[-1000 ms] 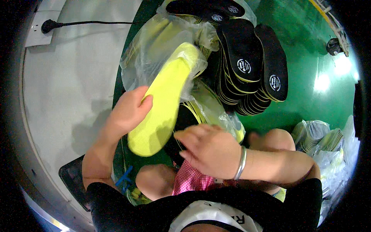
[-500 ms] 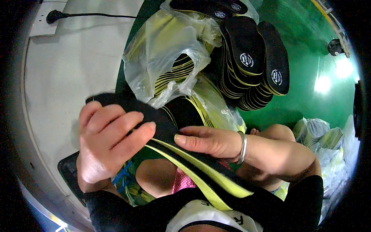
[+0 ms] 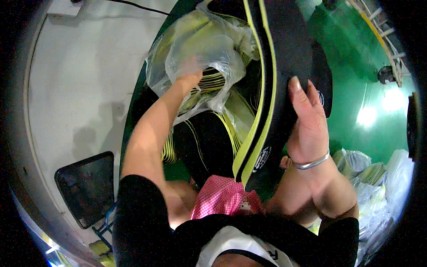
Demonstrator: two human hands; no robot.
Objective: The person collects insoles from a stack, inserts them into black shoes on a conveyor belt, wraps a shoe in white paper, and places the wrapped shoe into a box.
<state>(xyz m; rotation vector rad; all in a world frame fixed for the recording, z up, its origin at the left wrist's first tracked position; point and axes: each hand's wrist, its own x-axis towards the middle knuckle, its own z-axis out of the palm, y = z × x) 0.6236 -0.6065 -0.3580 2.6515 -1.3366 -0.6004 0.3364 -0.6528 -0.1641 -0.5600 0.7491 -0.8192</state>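
My right hand [image 3: 309, 129] is closed on a pair of black insoles [image 3: 282, 89] with yellow-green undersides, standing on edge and curving from the top of the view down towards my lap. Its thumb lies on the black face; the other fingers are partly hidden. My left hand [image 3: 192, 75] reaches into the mouth of a clear plastic bag [image 3: 155, 66], which holds a stack of insoles [image 3: 212, 82]. The bag film and blur hide its fingers. Below the bag sits another bundle of black insoles [image 3: 195, 140] with yellow edges.
Behind the held pair, more black insoles [image 3: 324, 66] show. A pink checked cloth [image 3: 218, 196] covers my lap. Bagged insoles [image 3: 373, 200] lie at the right on the green floor [image 3: 351, 80]. A black panel [image 3: 86, 187] stands at the left, by a pale surface [image 3: 80, 89].
My left hand has let go of the insoles and moved forward into the plastic bag. My right hand has swung the insoles out to the right, turning them nearly lengthwise.
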